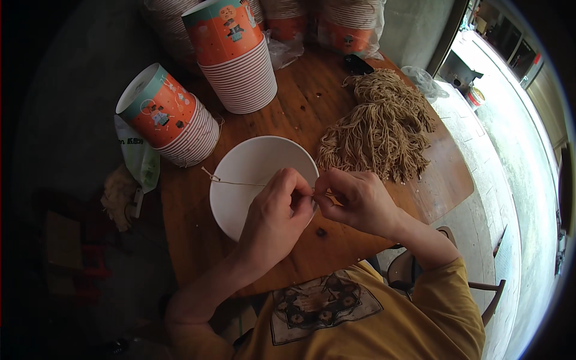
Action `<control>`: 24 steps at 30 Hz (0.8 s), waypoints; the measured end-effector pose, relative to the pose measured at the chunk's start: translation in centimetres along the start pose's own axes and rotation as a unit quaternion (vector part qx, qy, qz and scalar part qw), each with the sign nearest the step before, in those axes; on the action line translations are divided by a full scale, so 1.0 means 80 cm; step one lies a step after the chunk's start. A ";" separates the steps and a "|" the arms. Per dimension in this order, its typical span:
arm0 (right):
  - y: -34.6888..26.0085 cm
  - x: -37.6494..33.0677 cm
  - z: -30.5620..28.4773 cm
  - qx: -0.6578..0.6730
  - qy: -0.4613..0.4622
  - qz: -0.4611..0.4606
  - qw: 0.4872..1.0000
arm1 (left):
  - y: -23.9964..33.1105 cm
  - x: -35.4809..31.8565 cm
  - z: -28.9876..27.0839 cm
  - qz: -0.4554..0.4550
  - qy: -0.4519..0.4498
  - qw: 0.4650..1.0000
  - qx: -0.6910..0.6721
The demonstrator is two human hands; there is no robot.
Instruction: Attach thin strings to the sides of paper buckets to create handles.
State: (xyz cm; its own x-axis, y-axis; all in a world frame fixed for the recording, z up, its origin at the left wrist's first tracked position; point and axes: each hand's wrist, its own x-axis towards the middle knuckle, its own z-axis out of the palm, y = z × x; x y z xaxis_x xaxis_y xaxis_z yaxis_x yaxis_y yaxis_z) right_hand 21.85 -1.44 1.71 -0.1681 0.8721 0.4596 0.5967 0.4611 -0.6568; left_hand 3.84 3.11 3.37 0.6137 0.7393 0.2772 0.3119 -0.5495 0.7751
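Observation:
My left hand [279, 207] and my right hand [354, 201] meet over the right rim of a white paper bucket [231, 207], fingertips pinched close together. A thin tan string [237, 182] runs out of my left hand across the bucket's mouth, ending in a small loop past the left rim. Both hands pinch the string; the exact spot between the fingertips is too small to make out. To the right of the bucket lies a big heap of tan strings [381, 129].
Two stacks of orange and teal paper buckets, one [174, 117] at the left and a taller one [234, 60] behind, stand on the wooden table [300, 123]. Plastic-wrapped stacks [351, 27] line the back. A black object [358, 65] lies by the strings; a chair [402, 270] stands at right.

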 end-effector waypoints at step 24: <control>0.011 -0.023 0.011 0.382 0.013 0.216 0.898 | -0.001 0.018 0.002 -0.172 -0.093 0.926 -0.324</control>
State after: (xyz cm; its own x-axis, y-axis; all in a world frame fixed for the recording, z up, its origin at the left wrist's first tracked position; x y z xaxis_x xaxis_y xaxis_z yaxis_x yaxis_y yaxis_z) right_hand 21.99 -2.52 -0.27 -0.0267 0.9972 0.0705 -0.1134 0.0670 -0.9913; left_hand 4.81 4.18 3.66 0.6919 0.7142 -0.1057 0.0495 0.0991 0.9938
